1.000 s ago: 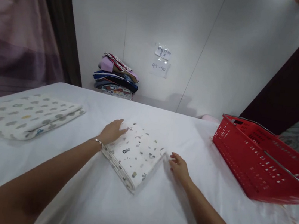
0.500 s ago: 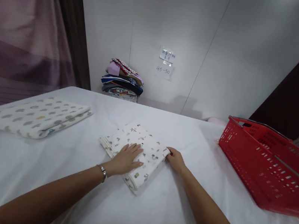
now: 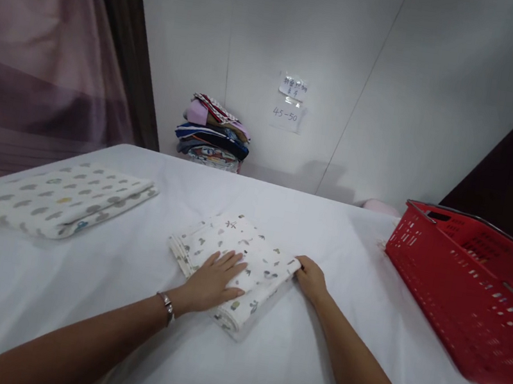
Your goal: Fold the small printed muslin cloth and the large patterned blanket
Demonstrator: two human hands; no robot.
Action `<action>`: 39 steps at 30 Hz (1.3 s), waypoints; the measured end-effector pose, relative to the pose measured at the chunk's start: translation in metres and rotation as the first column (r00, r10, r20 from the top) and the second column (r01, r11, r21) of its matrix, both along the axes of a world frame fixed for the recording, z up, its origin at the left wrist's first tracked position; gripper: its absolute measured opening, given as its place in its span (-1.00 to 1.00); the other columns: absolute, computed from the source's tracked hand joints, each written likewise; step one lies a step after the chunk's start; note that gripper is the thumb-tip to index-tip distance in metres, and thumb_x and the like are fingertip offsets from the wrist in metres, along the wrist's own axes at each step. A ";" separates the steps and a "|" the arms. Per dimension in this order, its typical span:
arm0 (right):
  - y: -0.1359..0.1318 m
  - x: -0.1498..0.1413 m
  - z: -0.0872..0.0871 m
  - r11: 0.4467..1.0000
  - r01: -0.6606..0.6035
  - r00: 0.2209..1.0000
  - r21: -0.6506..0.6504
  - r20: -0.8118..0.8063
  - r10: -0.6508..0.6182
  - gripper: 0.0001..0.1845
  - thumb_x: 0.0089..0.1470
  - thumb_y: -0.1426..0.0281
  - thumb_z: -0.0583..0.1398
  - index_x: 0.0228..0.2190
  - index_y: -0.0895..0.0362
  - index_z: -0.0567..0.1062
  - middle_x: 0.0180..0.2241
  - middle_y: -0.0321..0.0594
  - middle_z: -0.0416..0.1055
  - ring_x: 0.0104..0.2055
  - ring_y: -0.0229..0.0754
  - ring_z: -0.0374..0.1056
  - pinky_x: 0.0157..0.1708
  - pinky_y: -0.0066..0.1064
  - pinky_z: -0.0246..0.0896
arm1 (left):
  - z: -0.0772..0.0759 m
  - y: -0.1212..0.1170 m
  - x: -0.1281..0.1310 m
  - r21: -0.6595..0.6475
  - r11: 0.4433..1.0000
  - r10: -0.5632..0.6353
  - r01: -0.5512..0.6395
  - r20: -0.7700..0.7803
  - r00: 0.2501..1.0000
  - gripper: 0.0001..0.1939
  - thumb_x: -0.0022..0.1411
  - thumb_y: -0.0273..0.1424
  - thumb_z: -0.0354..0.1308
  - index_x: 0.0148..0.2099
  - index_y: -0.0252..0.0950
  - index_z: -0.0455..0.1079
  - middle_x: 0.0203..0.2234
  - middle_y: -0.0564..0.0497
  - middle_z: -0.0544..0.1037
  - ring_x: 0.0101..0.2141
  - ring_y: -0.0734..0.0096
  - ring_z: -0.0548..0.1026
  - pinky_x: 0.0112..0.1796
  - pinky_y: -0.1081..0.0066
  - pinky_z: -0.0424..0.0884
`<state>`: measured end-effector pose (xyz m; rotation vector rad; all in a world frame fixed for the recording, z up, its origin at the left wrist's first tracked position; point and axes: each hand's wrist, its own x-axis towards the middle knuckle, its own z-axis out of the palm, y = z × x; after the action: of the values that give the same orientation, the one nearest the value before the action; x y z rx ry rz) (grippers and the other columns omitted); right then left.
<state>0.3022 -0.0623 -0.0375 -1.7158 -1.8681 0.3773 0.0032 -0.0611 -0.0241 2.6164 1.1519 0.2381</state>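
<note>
A white cloth (image 3: 230,236) with small grey, green and brown prints lies folded in several layers at the middle of the table. My left hand (image 3: 216,280) rests flat on top of it, fingers spread, a metal bracelet at the wrist. At the cloth's right corner, my right hand (image 3: 310,277) pinches the edge between thumb and fingers. Farther left lies a second folded cloth (image 3: 61,197), white with grey cloud-like shapes, touched by neither hand.
On the right stands a red plastic basket (image 3: 454,295) with metal handles. A stack of folded fabrics (image 3: 214,136) sits behind the white-covered table (image 3: 120,313), against the wall. Handwritten paper signs (image 3: 288,116) hang there. A curtain (image 3: 39,54) borders the left.
My right hand has drawn the pinched corner slightly outward to the right. My left hand stays pressed on the cloth. The whole view has shifted a little.
</note>
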 end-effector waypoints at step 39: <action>-0.059 -0.156 0.042 0.919 -0.394 0.919 0.023 0.044 0.393 -0.78 0.10 0.26 0.07 -0.35 0.03 0.48 -0.30 -0.18 0.45 -0.21 -0.07 0.30 -0.18 -0.26 0.13 | 0.018 0.056 -0.114 -0.259 0.680 0.711 -0.686 0.462 0.530 -0.74 0.12 -0.23 0.06 -0.46 -0.28 0.43 -0.50 0.02 0.52 -0.41 0.35 0.44 -0.39 0.42 0.27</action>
<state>0.1458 -0.1209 0.0049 -1.3251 -2.2370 0.4690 -0.1105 -0.0048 -0.0059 1.6784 1.8656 1.0128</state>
